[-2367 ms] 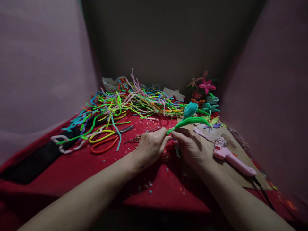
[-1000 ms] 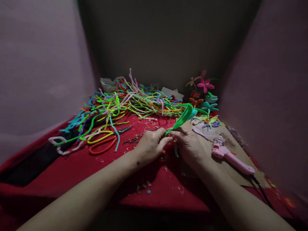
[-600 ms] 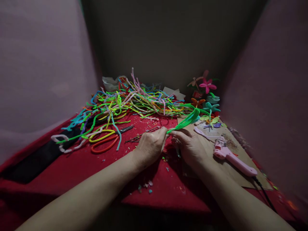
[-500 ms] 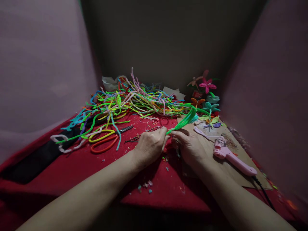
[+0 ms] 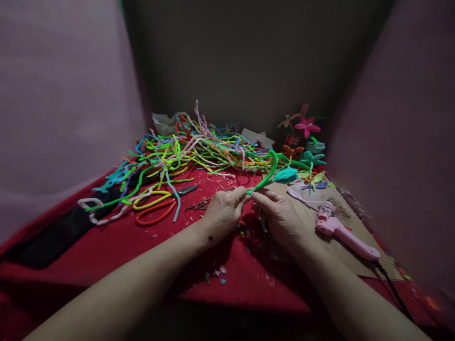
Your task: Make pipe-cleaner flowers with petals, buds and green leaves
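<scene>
Both my hands meet over the front middle of the red-covered table. My left hand point(image 5: 224, 208) is closed, thumb and fingers pinching a green pipe cleaner point(image 5: 269, 174) near its lower end. My right hand point(image 5: 279, 213) pinches at the same spot from the other side, its fingertips close to the left thumb. The green strand rises from between the fingers and curves upward. A teal fuzzy bud point(image 5: 286, 175) made of pipe cleaner sticks out to the right beside it; its lower end runs toward my fingers, where the join is hidden.
A heap of coloured pipe cleaners point(image 5: 213, 151) lies at the back. Scissors point(image 5: 156, 208) with yellow and red handles rest left of my hands. On the right, a pink glue gun point(image 5: 346, 234) lies on a brown board point(image 5: 373, 265). Finished pipe-cleaner flowers point(image 5: 307, 127) stand behind.
The green pipe cleaner, blurred half a second ago, now stands as a distinct upward curve. The teal bud has come into clear view beside it. Both hands stay nearly in place.
</scene>
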A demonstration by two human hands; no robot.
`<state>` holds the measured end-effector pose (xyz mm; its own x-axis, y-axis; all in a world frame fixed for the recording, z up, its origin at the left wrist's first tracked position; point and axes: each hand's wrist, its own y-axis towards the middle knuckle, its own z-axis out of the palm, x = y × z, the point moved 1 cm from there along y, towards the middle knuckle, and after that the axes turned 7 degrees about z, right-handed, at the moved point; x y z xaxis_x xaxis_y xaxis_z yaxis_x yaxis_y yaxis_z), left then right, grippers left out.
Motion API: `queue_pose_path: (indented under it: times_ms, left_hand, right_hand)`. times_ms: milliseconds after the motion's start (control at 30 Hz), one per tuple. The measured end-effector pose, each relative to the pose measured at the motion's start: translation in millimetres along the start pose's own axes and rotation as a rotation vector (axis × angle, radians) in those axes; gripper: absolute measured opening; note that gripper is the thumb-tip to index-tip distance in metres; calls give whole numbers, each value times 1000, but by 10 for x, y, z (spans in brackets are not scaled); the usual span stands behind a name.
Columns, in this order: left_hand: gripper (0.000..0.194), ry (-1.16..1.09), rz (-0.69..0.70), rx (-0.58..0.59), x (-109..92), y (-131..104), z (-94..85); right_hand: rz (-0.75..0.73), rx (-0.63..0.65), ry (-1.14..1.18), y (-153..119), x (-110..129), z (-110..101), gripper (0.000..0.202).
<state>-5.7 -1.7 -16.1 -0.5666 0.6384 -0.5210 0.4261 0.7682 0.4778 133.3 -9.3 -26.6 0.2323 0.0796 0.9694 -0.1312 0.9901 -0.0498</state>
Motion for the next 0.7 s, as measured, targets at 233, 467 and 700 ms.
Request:
queue_pose_path:
  times_ms: [233,467,700]
  left_hand:
    - [24,-519,-162,72,-69,37,-36]
    - [25,-986,-375,196,-112,36,-89]
    - [22,-1393,-389,329,-42,28,-82]
  right_hand:
    - [-54,12,-22,23,-23,-52,16]
    - [-126,59,-115,14,1,-55,21]
    - [-105,99,-105,-17,46,-53,23]
